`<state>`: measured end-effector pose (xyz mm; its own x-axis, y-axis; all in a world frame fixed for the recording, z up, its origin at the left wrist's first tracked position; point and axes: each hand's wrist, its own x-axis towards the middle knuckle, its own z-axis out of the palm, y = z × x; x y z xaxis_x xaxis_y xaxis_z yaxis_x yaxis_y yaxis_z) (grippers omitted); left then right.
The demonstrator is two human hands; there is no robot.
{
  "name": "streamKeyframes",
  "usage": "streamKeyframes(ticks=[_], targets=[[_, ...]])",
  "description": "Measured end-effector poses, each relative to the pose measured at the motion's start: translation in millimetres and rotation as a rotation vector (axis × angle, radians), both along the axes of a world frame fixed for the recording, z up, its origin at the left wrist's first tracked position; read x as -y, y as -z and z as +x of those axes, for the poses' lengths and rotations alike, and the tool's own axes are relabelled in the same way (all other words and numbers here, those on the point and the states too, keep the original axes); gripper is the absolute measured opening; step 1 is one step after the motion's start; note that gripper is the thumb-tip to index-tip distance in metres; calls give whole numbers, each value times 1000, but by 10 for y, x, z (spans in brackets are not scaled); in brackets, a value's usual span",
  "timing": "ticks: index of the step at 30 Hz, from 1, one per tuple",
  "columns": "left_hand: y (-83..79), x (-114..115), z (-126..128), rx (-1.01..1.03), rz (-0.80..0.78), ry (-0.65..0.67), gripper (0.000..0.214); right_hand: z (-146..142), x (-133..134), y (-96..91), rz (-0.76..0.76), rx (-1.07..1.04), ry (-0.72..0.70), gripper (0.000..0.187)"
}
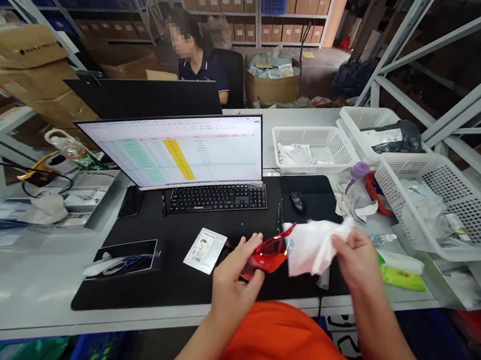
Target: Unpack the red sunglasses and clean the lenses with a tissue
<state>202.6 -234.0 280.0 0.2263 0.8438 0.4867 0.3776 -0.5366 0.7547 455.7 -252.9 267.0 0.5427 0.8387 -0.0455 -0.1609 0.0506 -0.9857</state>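
Red sunglasses [269,256] with red-tinted lenses are held above the black desk mat by my left hand [237,276], its fingers and thumb closed around one side. My right hand [355,253] pinches a white tissue [313,246], which hangs loosely just right of the glasses and overlaps their edge. Whether the tissue touches the lens, I cannot tell. Left of the glasses lies a white printed card [205,251] with a small picture of eyewear. Farther left, an open black box [120,261] holds a white item and blue-handled scissors.
A monitor [179,147], keyboard [216,199] and mouse [298,201] stand beyond my hands. White plastic baskets [468,191] line the right side, near a green tissue pack [401,273]. Another person [203,66] sits behind the monitors. Stacked cartons [26,74] rise at the left.
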Motion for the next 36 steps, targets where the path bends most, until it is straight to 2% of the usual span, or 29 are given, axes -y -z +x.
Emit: streamKeyframes(ticks=[2, 4, 6, 8, 10, 12, 16, 18, 23, 26, 29, 31, 36], targets=[[-56, -48, -48, 9, -57, 34, 48, 228, 88, -90, 37, 215, 159, 55], [-111, -95, -60, -19, -57, 134, 45, 320, 126, -265, 76, 438, 156, 52], [-161, -123, -38, -57, -31, 208, 46, 273, 100, -471, 121, 628, -65, 48], [-203, -128, -3, -102, -9, 233, 47, 153, 27, -631, 129, 731, -411, 43], [-227, -112, 22, -154, 12, 238, 47, 37, -49, -691, 65, 723, -697, 38], [-226, -83, 32, -180, 48, 220, 46, -33, -96, -650, -24, 609, -831, 39], [-203, -39, 28, -195, 184, 132, 38, -71, -102, -481, -140, 306, -851, 46], [-226, -48, 16, -257, 276, 125, 31, -101, -87, -474, -163, 300, -830, 46], [-367, -129, -33, -470, 428, 177, 21, -319, -55, -658, -183, 640, -750, 39], [-373, -147, -34, -520, 469, 188, 14, -498, -51, -690, -115, 834, -765, 36], [-283, -133, -13, -510, 465, 177, 10, -640, -81, -659, -41, 975, -799, 33], [-218, -117, -8, -458, 417, 157, 13, -677, -128, -664, -44, 996, -830, 33], [-224, -86, -81, -282, 249, 191, 2, -500, -259, -780, -105, 846, -1112, 39]])
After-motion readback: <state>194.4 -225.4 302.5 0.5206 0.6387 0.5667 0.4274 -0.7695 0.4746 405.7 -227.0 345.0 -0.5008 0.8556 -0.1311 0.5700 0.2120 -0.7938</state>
